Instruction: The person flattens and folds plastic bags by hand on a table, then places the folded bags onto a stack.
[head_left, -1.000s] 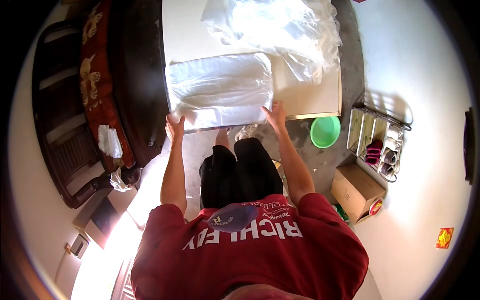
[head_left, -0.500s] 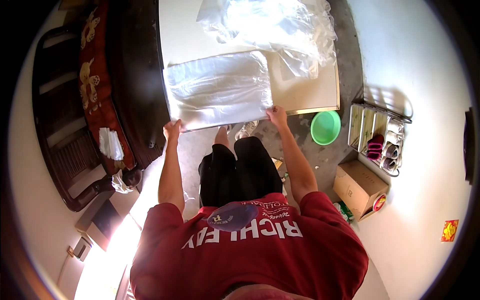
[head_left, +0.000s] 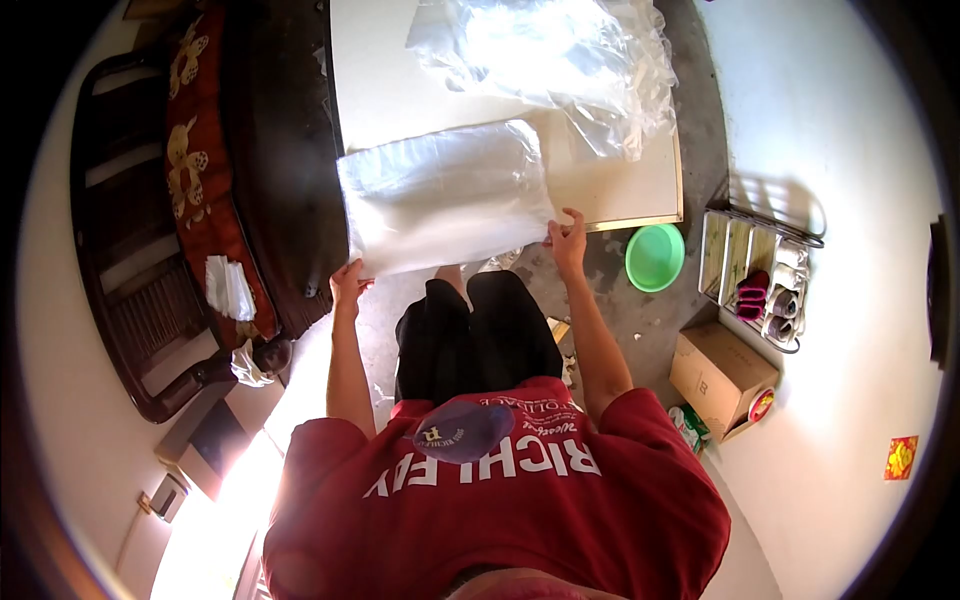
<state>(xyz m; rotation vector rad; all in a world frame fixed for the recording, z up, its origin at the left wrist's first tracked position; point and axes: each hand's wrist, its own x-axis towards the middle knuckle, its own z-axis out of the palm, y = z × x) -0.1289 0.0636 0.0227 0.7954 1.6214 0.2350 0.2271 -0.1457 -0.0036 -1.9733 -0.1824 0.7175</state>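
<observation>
white "rich" on red shirt point(head_left: 500, 530), "r" on dark oval patch point(head_left: 466, 432)

Harsh white light floods the floor at lower left, and the heaped clear plastic sheeting point(head_left: 545, 60) glares almost featureless (I can hardly pick out a fold). Barred shadows fall on the pale wall point(head_left: 840, 150) above the wire-framed shoe rack point(head_left: 745, 265). The dark wooden bench point(head_left: 130, 240) looks dim, perhaps slightly hazy. Edges curve into black.

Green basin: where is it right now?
In the head view, the green basin is on the floor, right of the right hand, between the corner of the table and the shoe rack.
</observation>
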